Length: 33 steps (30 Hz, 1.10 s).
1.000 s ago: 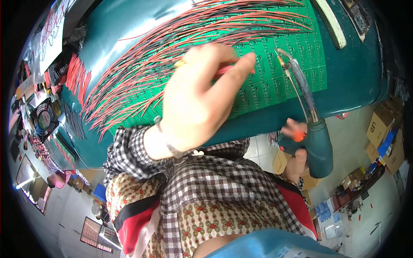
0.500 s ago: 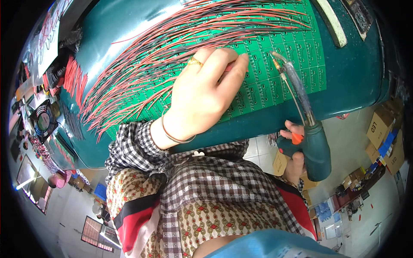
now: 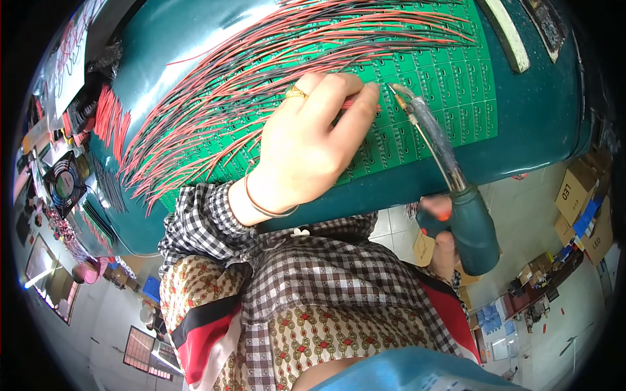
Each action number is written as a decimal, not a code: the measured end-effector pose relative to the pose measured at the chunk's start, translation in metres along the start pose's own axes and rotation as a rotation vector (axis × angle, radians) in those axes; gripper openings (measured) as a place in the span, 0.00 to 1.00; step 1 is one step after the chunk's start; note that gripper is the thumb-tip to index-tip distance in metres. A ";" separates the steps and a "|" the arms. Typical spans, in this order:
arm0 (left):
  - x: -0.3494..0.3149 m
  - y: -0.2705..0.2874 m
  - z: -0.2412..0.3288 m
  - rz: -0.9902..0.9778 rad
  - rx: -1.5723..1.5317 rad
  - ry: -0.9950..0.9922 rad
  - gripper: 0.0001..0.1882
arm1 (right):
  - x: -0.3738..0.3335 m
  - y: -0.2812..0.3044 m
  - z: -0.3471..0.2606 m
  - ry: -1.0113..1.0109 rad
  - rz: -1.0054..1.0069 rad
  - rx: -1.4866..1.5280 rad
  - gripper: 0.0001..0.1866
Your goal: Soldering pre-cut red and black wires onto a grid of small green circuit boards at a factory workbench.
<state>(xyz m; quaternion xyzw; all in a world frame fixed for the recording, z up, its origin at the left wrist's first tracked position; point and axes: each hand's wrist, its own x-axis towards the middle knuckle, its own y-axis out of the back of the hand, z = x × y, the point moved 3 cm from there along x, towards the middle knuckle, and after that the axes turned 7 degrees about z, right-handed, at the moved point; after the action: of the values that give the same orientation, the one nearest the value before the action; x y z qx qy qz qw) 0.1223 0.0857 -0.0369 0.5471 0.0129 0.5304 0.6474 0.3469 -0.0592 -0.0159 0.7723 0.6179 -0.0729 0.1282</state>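
Note:
My left hand [image 3: 306,143] rests over a green circuit board panel [image 3: 451,117], its thumb and fingers pinched on thin red wires [image 3: 349,104]. Whether a black wire is among them is hidden by the fingers. In my right hand [image 3: 443,251] is a dark green pistol-shaped soldering gun [image 3: 475,231], held past the near table edge. Its metal tip and feed tube slant up and left over the panel, ending just right of my left fingertips. Many red and black wires [image 3: 215,85] lie in long curved rows across the panel's left and far parts.
The panel lies on a dark green tabletop [image 3: 535,117]. A pale bar [image 3: 505,32] and a dark tray [image 3: 544,26] lie at the far right. Bundles of red wires [image 3: 112,120] and a small fan [image 3: 64,182] are at the left. Cardboard boxes [image 3: 577,195] stand beyond the table.
The soldering gun has shifted left, bringing its tip closer to my left fingertips. My right hand moved with it. The left hand stays nearly in place, still pinching the red wires.

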 end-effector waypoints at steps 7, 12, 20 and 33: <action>0.001 0.000 0.000 0.008 0.011 -0.009 0.19 | 0.001 -0.001 0.001 0.030 0.007 -0.076 0.28; 0.000 0.000 0.000 -0.002 0.008 -0.004 0.19 | 0.000 -0.002 0.007 0.021 0.035 -0.069 0.30; 0.000 0.001 -0.001 -0.001 0.013 -0.010 0.18 | -0.001 0.006 0.023 0.076 -0.072 -0.011 0.31; -0.001 0.002 -0.002 0.004 0.021 -0.010 0.19 | 0.000 -0.005 0.001 -0.092 0.026 -0.134 0.41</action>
<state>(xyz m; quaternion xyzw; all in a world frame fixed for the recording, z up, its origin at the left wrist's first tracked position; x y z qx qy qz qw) 0.1192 0.0863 -0.0365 0.5564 0.0143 0.5287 0.6409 0.3416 -0.0583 -0.0170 0.7658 0.6047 -0.0651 0.2089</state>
